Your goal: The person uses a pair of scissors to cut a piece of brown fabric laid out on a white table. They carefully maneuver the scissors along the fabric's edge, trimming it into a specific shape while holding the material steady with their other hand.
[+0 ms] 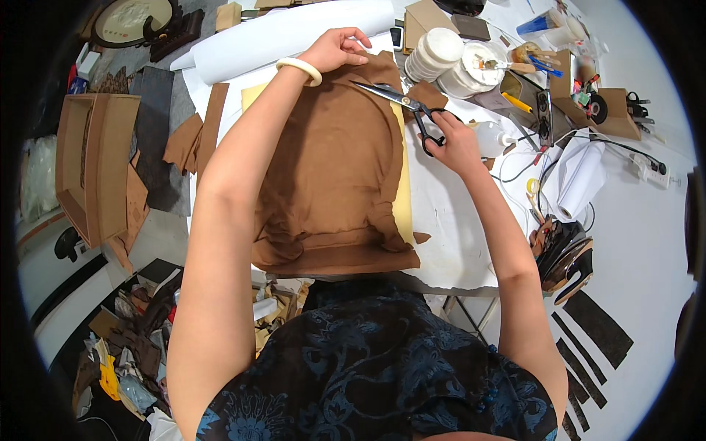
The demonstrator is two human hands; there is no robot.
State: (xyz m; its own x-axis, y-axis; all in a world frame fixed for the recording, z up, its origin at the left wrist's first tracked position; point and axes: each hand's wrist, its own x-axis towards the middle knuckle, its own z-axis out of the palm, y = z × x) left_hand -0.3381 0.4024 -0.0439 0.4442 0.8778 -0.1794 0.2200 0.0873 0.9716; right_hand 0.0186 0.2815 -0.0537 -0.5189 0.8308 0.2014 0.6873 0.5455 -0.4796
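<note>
A craft workshop, judging by the bench (450, 235) under a spread brown sheet (334, 154). Large scissors (405, 101) are at the sheet's upper right edge, white tubs (435, 57) and brushes (543, 62) farther right of it, a paper roll (294, 40) beyond it. To its lower left, a dim heap (136, 342) seems to be scraps.

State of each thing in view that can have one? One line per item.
Scissors: open, blades parted
Right grip: closed on the scissors' handles
Left grip: fingers bent, at the brown material's far edge
Brown material: spread out, rumpled toward the near end
Yellow sheet: mostly covered by the brown material
Long white roll: rolled up, lying down
</note>
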